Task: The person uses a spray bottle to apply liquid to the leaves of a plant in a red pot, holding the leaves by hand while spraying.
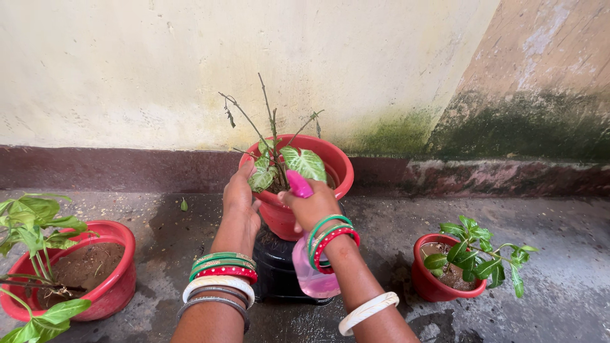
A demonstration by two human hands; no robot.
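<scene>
A red pot [335,162] stands raised on a black base [274,267] against the wall, holding bare twigs and a few green-and-white leaves [305,163]. My left hand [239,195] rests at the pot's left rim, fingers touching the lower leaves. My right hand [312,206] grips a pink spray bottle [311,276], its magenta nozzle [298,183] pointed at the leaves. Both wrists carry several green, red and white bangles.
A larger red pot [114,286] with broad green leaves sits at the left. A small red pot [432,289] with a leafy plant stands at the right. The concrete floor is wet and dark. A stained wall with a maroon skirting runs behind.
</scene>
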